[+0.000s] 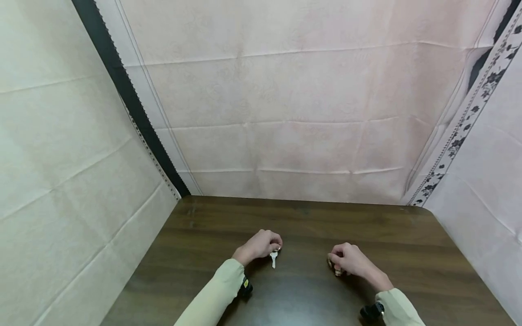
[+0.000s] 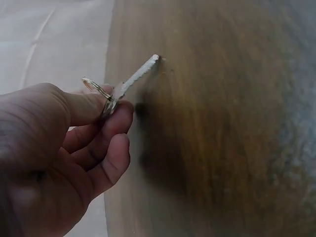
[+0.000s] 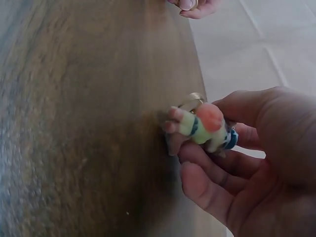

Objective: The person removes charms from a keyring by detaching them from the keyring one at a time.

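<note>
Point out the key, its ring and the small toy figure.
key (image 2: 140,74), left wrist view, on the blade.
ring (image 2: 95,87), left wrist view, on the loop.
toy figure (image 3: 202,126), right wrist view, on its body.

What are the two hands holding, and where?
Left hand pinches a silver key at its ringed head; right hand grips a small pale-green figurine charm around its body.

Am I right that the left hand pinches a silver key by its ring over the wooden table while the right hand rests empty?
Not quite. The right hand is not empty: the right wrist view shows it holding a small pale green and pink figurine charm with a metal ring. The rest stands: the left hand pinches the silver key by its ring over the wooden table.
</note>
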Available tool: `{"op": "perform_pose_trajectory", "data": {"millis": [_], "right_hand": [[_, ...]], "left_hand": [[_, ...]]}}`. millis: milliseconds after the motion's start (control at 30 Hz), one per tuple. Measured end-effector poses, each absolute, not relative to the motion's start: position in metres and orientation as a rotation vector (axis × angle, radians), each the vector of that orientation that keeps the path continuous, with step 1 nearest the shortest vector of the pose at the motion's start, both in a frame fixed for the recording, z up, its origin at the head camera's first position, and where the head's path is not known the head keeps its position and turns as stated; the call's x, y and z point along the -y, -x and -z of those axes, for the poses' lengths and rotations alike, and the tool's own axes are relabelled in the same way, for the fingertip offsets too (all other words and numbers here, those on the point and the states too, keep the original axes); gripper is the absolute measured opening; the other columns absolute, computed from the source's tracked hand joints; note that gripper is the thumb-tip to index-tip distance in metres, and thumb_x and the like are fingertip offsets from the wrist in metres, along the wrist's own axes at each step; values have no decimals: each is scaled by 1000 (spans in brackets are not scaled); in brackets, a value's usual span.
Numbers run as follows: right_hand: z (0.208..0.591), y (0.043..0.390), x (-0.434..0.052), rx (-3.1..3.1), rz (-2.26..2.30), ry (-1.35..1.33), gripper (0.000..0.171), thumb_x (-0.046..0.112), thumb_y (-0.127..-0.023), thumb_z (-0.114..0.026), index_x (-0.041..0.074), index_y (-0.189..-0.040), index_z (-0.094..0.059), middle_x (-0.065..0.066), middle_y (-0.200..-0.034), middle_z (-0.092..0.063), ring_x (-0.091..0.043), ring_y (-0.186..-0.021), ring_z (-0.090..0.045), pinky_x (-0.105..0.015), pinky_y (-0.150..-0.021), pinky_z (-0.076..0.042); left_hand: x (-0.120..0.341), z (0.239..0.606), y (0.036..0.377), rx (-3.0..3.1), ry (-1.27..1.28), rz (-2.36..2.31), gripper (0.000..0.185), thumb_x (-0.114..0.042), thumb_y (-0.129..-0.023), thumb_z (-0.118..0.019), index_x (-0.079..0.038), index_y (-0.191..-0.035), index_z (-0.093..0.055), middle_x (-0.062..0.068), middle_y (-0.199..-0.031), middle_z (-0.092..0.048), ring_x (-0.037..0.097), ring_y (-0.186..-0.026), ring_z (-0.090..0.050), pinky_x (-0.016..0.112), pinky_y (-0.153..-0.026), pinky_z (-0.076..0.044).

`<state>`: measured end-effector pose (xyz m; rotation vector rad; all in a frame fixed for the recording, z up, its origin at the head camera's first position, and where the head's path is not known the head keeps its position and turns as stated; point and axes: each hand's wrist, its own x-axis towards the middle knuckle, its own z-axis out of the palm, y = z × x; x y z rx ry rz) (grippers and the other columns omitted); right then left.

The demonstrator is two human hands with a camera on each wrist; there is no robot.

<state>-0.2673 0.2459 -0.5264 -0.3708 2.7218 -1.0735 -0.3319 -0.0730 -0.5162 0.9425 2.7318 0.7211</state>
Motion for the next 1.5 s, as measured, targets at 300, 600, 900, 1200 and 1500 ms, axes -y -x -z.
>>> {"op": "perform_pose_trajectory", "data": {"millis": [300, 600, 900, 1200, 1500], "right_hand": [[529, 270, -244, -2764, 1059, 322, 20, 20, -96, -60, 13, -78, -64, 2, -60, -61, -14, -46, -53, -32, -43, -47], [525, 278, -250, -2762, 1018, 298, 14, 20, -95, -63, 11, -84, -66, -1, -63, -58, -16, -50, -54, -31, -44, -48], [511, 285, -261, -2720, 982, 343, 14, 20, -96, -61, 10, -88, -66, -5, -67, -59, -19, -55, -57, -33, -47, -50], [475, 300, -292, -2712, 881, 337, 19, 20, -100, -55, 5, -95, -66, -7, -68, -57, -18, -56, -55, -33, -50, -48], [447, 307, -320, -2867, 710, 438, 16, 19, -98, -56, 9, -91, -67, 1, -68, -58, -12, -58, -52, -30, -52, -45]], "left_hand": [[66, 517, 339, -2751, -942, -611, 14, -17, -98, -59, -23, -90, -70, -14, -81, -63, 3, -66, -51, 18, -63, -46], [60, 515, 350, -2738, -863, -507, 9, -22, -97, -62, -24, -92, -70, -12, -85, -65, 6, -70, -55, 22, -66, -48], [65, 502, 357, -2694, -826, -490, 13, -26, -99, -58, -21, -105, -68, -9, -92, -65, 8, -76, -56, 26, -70, -48], [86, 461, 364, -2722, -789, -385, 19, -27, -100, -55, -18, -111, -68, -7, -86, -64, 9, -75, -57, 28, -69, -49], [107, 428, 368, -2778, -771, -330, 21, -26, -100, -54, -16, -112, -67, -4, -93, -66, 11, -77, -58, 30, -71, -50]]}}
